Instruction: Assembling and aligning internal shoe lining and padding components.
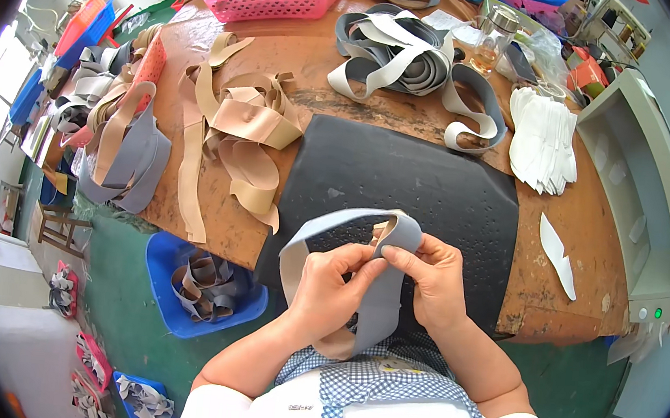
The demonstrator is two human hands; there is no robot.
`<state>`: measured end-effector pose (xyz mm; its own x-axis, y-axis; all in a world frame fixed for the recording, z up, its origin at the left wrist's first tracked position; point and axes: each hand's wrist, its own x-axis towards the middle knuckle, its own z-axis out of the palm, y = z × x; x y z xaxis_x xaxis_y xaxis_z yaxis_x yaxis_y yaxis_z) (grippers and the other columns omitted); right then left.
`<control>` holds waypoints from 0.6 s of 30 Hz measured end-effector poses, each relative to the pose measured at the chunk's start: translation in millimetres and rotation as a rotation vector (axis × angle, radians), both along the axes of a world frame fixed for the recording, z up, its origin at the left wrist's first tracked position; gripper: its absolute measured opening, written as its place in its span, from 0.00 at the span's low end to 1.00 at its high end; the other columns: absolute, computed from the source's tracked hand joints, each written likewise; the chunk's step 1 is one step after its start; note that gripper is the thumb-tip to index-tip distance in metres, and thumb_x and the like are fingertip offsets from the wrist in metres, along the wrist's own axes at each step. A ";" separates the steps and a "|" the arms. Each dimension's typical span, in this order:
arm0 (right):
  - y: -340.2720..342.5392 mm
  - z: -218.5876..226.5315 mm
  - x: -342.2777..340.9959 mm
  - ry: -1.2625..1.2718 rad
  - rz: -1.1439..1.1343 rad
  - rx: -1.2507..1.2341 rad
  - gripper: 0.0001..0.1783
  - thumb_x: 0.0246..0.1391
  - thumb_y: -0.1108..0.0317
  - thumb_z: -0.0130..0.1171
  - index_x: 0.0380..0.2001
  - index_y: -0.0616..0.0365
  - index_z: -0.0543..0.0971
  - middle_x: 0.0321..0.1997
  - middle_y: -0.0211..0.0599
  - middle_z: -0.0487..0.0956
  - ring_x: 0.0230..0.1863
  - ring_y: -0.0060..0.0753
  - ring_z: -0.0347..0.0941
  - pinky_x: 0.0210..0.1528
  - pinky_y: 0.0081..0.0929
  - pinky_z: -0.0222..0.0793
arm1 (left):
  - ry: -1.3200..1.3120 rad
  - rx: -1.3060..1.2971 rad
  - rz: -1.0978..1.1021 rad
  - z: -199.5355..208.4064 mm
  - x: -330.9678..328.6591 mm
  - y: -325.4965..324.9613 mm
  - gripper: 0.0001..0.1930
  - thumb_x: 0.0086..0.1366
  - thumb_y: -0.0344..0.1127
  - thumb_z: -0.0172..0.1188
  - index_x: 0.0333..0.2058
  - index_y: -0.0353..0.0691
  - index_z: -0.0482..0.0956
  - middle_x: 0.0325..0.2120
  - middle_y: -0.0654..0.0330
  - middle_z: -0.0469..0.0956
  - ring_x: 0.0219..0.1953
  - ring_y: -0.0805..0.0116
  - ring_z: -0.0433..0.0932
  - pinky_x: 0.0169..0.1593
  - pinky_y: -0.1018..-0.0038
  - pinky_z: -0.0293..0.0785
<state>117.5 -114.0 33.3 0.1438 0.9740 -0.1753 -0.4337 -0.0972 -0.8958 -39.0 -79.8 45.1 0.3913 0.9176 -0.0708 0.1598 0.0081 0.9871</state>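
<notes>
Left grip point(331, 288): closed tight, thumb and fingers pinching the grey strip right beside the other hand!
Right grip point(435, 281): closed too, thumb pressing down on that same strip, fingertips almost meeting the left ones.
Grey strip point(379, 321): up in both hands, a broad loop with a pale inner face, arching above the knuckles and dropping toward the checked apron point(382, 384).
Black mat point(470, 203): right behind the loop, dark and pitted, spread over the brown counter point(534, 291).
Tan strips point(259, 119): a loose tangle left of the mat, one tail running toward the near edge.
Grey-and-white coil point(423, 67): heaped beyond the mat, curls spilling out.
White pieces point(545, 141): bunched together at the right, a single white cutout point(556, 255) lying nearer.
Blue basin point(167, 293): down on the green floor point(128, 269), more strips inside.
</notes>
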 end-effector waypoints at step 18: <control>-0.6 -4.0 6.1 0.135 -0.080 0.053 0.06 0.55 0.78 0.61 0.37 0.58 0.80 0.43 0.41 0.83 0.45 0.31 0.81 0.47 0.28 0.77 | 0.015 -0.049 0.047 -2.6 1.2 -9.7 0.08 0.65 0.31 0.62 0.38 0.32 0.83 0.20 0.64 0.81 0.23 0.87 0.73 0.27 0.84 0.68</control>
